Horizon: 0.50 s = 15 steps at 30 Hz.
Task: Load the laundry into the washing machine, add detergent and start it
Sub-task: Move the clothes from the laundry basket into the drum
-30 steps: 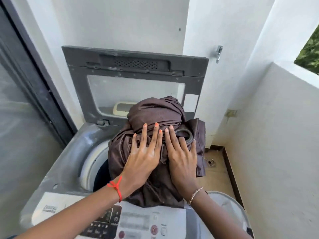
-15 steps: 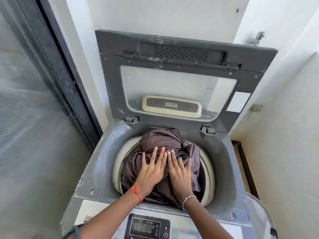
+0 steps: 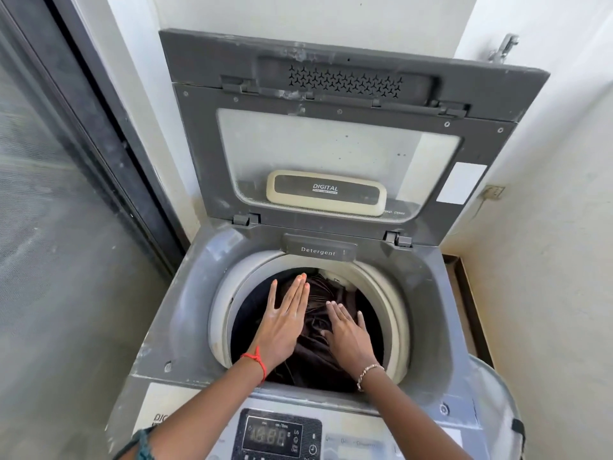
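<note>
Washing machine (image 3: 185,313), lid raised, fills mid-frame; its drum now holds the brown laundry (image 3: 318,356), heaped above the rim a second ago. Left hand (image 3: 282,323) and right hand (image 3: 348,336) lie flat, fingers (image 3: 300,288) outstretched, gripping nothing. Loading looks finished; the Detergent drawer (image 3: 320,250) comes next.

Raised lid (image 3: 338,141) walls the rear, drum mouth (image 3: 391,310) open above brown laundry (image 3: 318,313)

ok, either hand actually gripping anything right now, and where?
Nothing is held. Left hand and right hand lie flat, fingers extended, over the brown laundry in the drum; contact unclear.
</note>
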### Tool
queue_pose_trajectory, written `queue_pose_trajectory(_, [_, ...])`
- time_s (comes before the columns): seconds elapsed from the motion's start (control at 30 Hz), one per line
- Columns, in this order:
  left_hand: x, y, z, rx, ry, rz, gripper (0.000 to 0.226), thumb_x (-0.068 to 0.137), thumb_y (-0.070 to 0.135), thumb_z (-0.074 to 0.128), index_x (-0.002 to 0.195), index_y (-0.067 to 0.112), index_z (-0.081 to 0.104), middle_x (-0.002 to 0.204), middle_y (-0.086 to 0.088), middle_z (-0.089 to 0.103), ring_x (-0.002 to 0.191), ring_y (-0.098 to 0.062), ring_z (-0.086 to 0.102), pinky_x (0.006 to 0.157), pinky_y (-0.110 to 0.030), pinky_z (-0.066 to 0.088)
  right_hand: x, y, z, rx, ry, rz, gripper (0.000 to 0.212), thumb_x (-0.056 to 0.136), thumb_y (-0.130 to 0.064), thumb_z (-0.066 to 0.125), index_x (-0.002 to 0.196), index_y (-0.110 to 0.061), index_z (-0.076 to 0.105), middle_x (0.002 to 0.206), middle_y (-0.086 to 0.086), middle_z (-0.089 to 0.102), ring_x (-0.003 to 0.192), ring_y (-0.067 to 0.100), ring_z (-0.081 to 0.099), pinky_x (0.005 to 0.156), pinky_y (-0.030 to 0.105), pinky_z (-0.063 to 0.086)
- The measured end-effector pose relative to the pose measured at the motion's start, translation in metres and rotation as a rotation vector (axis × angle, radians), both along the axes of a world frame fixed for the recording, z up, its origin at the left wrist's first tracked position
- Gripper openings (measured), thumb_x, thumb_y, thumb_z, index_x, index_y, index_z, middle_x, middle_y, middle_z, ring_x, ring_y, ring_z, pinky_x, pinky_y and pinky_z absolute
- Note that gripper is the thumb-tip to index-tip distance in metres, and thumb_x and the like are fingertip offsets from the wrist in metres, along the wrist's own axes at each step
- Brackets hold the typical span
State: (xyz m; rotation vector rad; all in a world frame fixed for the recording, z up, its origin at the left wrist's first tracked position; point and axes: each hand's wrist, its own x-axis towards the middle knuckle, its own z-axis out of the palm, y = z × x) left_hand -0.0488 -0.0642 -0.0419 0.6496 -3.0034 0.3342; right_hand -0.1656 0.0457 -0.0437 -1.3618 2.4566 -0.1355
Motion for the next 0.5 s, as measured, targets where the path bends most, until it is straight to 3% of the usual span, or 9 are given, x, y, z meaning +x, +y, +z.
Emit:
queue_pose_trajectory(0.2, [-0.003,0.001,0.001,-0.008,0.058,-0.022,0.099,0.058,0.010,0.069,0.142,-0.006,0.018,0.151,-0.022,0.026,0.143,-0.026,0.020,0.111,-0.059,0.022,-0.013,0.011,0.011,-0.033,-0.012,-0.043,0.058,0.099,-0.023,0.036,0.148,-0.009,0.008,0.156,0.003,0.015,0.145,0.013,0.008,0.118,0.035,0.004])
queue_pose_trajectory(0.5, [-0.006,0.002,0.007,0.074,0.076,0.001,0.097,0.048,0.010,0.079,0.135,-0.007,0.041,0.145,-0.021,0.039,0.137,-0.027,0.035,0.104,-0.060,0.033,-0.013,0.029,0.011,-0.019,-0.068,-0.096,0.057,0.099,-0.022,0.036,0.148,-0.010,0.010,0.156,0.004,0.016,0.144,0.013,0.010,0.117,0.033,0.006])
